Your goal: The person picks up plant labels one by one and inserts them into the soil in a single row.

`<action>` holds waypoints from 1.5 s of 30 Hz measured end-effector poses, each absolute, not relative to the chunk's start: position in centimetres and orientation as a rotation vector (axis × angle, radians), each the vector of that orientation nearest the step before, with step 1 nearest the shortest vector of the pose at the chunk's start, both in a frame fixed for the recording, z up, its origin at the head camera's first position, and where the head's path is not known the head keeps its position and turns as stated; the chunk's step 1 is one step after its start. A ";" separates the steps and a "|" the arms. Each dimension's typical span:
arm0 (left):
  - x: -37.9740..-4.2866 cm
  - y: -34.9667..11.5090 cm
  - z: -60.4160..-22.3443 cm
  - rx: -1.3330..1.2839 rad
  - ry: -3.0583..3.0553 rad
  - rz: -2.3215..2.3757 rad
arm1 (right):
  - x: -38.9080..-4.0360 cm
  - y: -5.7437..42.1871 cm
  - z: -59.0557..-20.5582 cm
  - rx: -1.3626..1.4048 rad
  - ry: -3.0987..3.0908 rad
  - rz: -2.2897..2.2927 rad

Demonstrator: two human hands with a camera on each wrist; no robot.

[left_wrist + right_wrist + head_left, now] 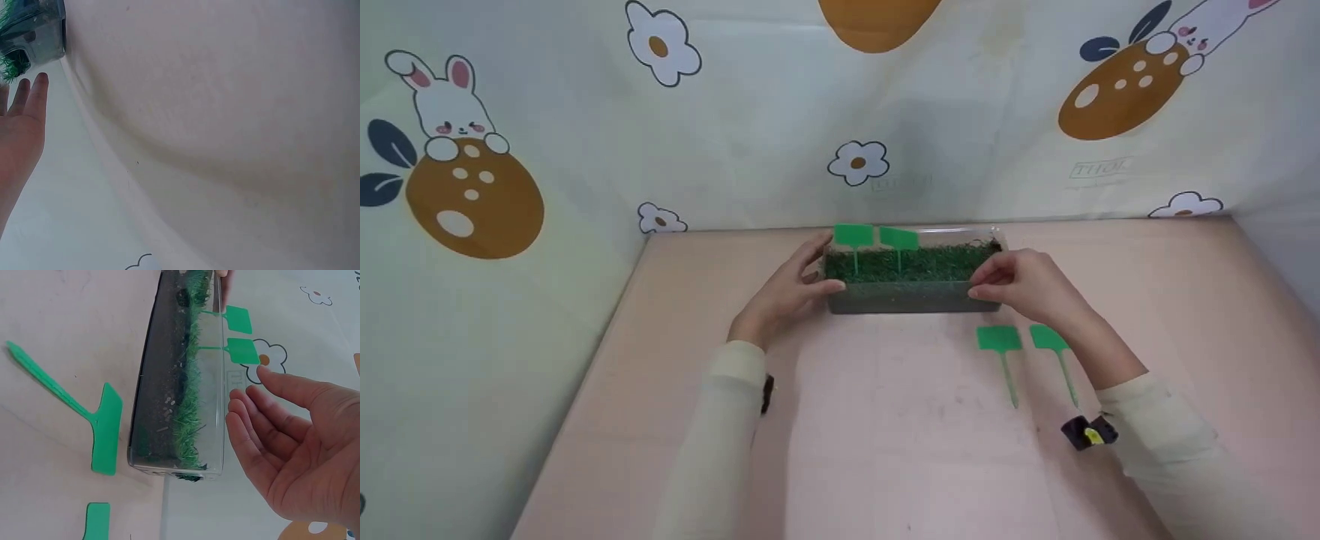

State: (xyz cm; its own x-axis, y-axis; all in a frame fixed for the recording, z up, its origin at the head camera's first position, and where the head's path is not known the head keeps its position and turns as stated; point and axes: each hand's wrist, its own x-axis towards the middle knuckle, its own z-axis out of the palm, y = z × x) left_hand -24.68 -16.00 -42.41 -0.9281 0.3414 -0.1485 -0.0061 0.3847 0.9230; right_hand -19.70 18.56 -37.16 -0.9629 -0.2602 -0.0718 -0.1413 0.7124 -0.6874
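Observation:
A clear plastic planter box [911, 298] of dark soil, topped with green grass [937, 262], stands near the back of the table. Two green plant labels [853, 235] [242, 351] stand upright in the grass towards its left. My left hand [791, 289] is at the box's left end, thumb by the front side. Its fingers [36, 104] look straight in the left wrist view, tips close to the box. At the right end is my right hand [1024, 285], empty. The right wrist view shows its fingers loosely bent, beside the clear wall.
Two more green plant labels [999, 337] [107, 433] lie on the pink tabletop [885, 420], in front of the box's right end. The right forearm passes close to one of them. Behind the table hangs a pale sheet [765, 150] printed with rabbits and flowers.

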 end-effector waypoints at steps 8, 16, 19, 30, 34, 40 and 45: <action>-25.2 -16.2 -43.5 0.319 2.384 1.566 | -19.0 18.9 -37.4 -0.348 2.727 -1.063; -25.2 -16.0 -43.5 0.307 2.383 1.563 | -18.2 19.6 -38.0 -0.335 2.703 -1.002; -25.3 -16.0 -43.5 0.316 2.375 1.558 | -18.0 19.9 -38.3 -0.324 2.705 -0.974; -25.3 -16.2 -43.5 0.324 2.369 1.554 | -17.5 20.9 -39.2 -0.298 2.680 -0.913; -25.3 -16.2 -43.5 0.319 2.368 1.547 | -17.4 21.0 -39.4 -0.285 2.670 -0.902; -25.3 -16.2 -43.4 0.314 2.363 1.553 | -17.3 21.1 -39.7 -0.236 2.666 -0.832; -25.3 -16.2 -43.5 0.313 2.365 1.558 | -17.2 21.1 -40.0 -0.212 2.643 -0.758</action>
State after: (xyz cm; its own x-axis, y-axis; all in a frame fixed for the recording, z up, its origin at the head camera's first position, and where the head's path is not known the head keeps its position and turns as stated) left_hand -25.25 -16.19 -43.49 -0.9339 0.3364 -0.1214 0.0211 0.3909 0.9202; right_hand -17.22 21.12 -40.04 -0.9158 -0.2449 -0.3184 -0.0389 0.8430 -0.5365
